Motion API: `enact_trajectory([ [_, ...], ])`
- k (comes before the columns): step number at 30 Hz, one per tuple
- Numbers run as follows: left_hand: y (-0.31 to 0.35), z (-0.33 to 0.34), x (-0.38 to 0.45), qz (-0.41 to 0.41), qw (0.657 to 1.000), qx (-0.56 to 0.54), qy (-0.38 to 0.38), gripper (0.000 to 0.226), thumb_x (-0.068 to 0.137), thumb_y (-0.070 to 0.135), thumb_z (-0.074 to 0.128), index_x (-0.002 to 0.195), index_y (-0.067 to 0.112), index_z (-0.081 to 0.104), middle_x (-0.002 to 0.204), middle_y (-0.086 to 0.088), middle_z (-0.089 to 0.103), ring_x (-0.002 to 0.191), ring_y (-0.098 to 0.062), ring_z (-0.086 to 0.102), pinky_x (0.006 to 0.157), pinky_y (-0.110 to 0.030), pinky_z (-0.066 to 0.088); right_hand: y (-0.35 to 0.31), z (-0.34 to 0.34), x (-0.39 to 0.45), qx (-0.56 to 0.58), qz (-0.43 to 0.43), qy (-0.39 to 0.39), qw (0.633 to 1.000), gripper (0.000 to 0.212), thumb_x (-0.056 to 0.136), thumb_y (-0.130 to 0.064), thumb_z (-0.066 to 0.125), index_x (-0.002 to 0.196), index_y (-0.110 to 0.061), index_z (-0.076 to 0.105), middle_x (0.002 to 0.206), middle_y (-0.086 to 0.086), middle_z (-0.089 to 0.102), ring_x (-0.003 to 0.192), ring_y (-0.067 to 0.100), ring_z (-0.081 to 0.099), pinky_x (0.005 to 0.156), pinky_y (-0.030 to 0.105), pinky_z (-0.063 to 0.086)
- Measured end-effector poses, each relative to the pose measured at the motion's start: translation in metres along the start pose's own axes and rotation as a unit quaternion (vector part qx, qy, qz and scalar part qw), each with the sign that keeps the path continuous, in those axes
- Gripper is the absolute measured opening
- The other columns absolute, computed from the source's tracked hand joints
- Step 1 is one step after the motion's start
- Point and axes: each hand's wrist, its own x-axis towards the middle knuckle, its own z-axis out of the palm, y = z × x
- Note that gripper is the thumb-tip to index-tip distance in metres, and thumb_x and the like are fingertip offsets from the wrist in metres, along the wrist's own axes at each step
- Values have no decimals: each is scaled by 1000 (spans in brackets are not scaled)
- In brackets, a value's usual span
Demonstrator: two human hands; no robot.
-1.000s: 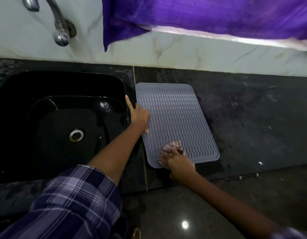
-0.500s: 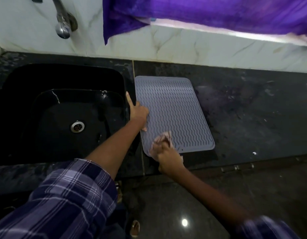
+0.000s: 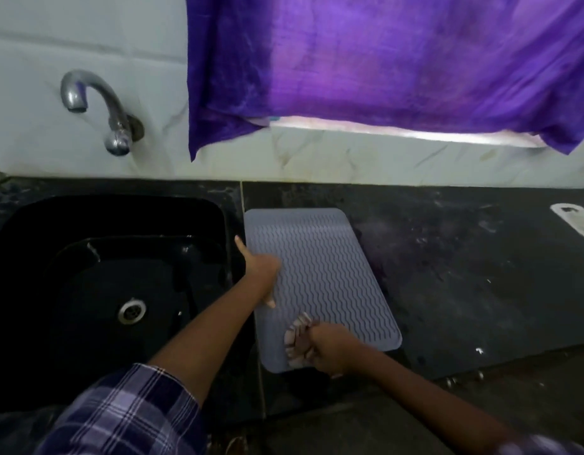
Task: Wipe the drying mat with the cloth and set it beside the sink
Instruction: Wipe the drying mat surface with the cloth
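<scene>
A grey drying mat (image 3: 320, 274) with wavy ridges lies flat on the black counter, just right of the black sink (image 3: 103, 290). My left hand (image 3: 261, 274) presses on the mat's left edge, index finger stretched out along it. My right hand (image 3: 333, 351) is closed on a bunched pale striped cloth (image 3: 297, 339), which rests on the mat's near left corner.
A metal tap (image 3: 97, 110) juts from the white wall above the sink. A purple curtain (image 3: 382, 67) hangs over the window behind the counter. A white flat object (image 3: 576, 221) lies at the counter's far right. The counter's front edge runs close below the mat.
The camera has tilted up, showing more wall and curtain. My right hand with the cloth stays at the mat's near left corner, shifting slightly. My left hand keeps pressing the left edge.
</scene>
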Motion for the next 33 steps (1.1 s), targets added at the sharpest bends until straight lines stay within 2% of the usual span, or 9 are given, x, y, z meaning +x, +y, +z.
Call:
enact_trajectory([
  [3, -13, -26, 37, -21, 999, 0, -49, 100, 72, 73, 59, 151, 27, 19, 159, -5, 18, 148, -38, 2, 103, -78, -1, 29, -60, 26, 172, 66, 113, 976, 19, 92, -27, 57, 100, -19, 73, 98, 4, 73, 83, 18, 67, 73, 22, 55],
  [6, -29, -31, 75, -26, 997, -55, 48, 68, 75, 65, 65, 131, 29, 48, 138, -4, 49, 145, -33, 22, 107, -76, 0, 54, -114, 87, 134, 80, 199, 967, 26, 93, -17, 55, 115, -11, 69, 112, 12, 71, 98, 24, 66, 89, 29, 53],
  [10, -42, -43, 120, -51, 989, -137, 0, 103, 67, 64, 72, 150, 25, 24, 160, -2, 20, 149, -35, -2, 101, -80, -5, 88, -165, 194, 30, 88, 274, 957, 33, 91, -33, 57, 122, -24, 64, 124, 8, 64, 116, 29, 57, 98, 40, 49],
  [17, -51, -42, 135, -49, 991, -123, 23, 100, 58, 69, 73, 143, 29, 39, 152, -1, 39, 149, -37, 7, 97, -80, -11, 101, -129, 278, -268, 128, 187, 937, 34, 95, -21, 44, 125, -10, 55, 133, 17, 54, 128, 35, 40, 108, 48, 30],
  [22, -52, -51, 121, -46, 991, -124, 30, 110, 64, 66, 72, 151, 23, 22, 156, -5, 30, 148, -36, 11, 101, -80, -7, 86, -70, 195, -287, 78, 109, 949, 54, 80, -15, 68, 130, -3, 51, 141, 21, 45, 132, 36, 39, 110, 52, 33],
  [25, -52, -50, 116, -43, 991, -126, 31, 112, 65, 68, 70, 153, 22, 17, 159, -3, 24, 148, -37, 8, 101, -80, -7, 82, -75, 161, -209, 30, 8, 977, 36, 88, -24, 59, 122, -11, 61, 129, 14, 57, 122, 29, 49, 104, 44, 40],
  [28, -52, -46, 117, -43, 989, -139, 39, 111, 65, 68, 69, 152, 23, 17, 160, 0, 21, 149, -37, 6, 100, -81, -8, 89, -138, 186, -100, 104, 59, 988, 28, 87, -37, 59, 106, -18, 68, 112, 7, 67, 97, 20, 59, 88, 36, 45],
  [30, -52, -44, 121, -42, 988, -144, 39, 110, 63, 69, 70, 152, 26, 20, 160, 2, 22, 149, -37, 6, 99, -82, -9, 90, -167, 218, -142, 141, 144, 969, 31, 92, -33, 53, 112, -13, 65, 113, 14, 64, 101, 30, 61, 88, 41, 49],
  [33, -49, -46, 123, -57, 990, -128, 19, 113, 56, 70, 74, 149, 26, 27, 155, -1, 34, 148, -37, 10, 96, -82, -11, 79, -160, 250, -254, 173, 129, 943, 29, 96, -19, 44, 117, -9, 62, 120, 13, 61, 115, 32, 54, 93, 43, 44],
])
